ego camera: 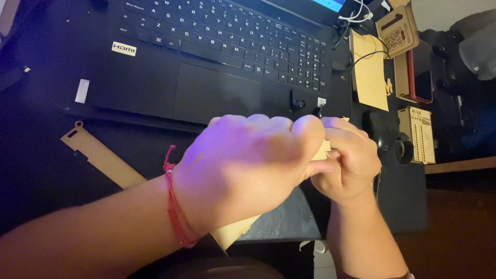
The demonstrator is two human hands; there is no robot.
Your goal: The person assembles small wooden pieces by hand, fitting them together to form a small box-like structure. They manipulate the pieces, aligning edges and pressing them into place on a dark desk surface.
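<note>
My left hand (248, 170), with a red string bracelet at the wrist, is closed in a fist around a thin light-brown wooden piece (323, 151). My right hand (347, 163) grips the same piece from the right side, fingers curled over it. Both hands meet just in front of a black laptop (206, 57). A larger tan wooden sheet (235, 232) pokes out below my left hand; how it joins the held piece is hidden by the hands.
A long flat wooden strip (98, 155) lies on the dark desk at left. Right of the laptop lie tan wooden sheets (371, 77), a small wooden part with rows of holes (417, 135), a phone in a red case (421, 72), a black mouse (380, 132) and white cables (356, 13).
</note>
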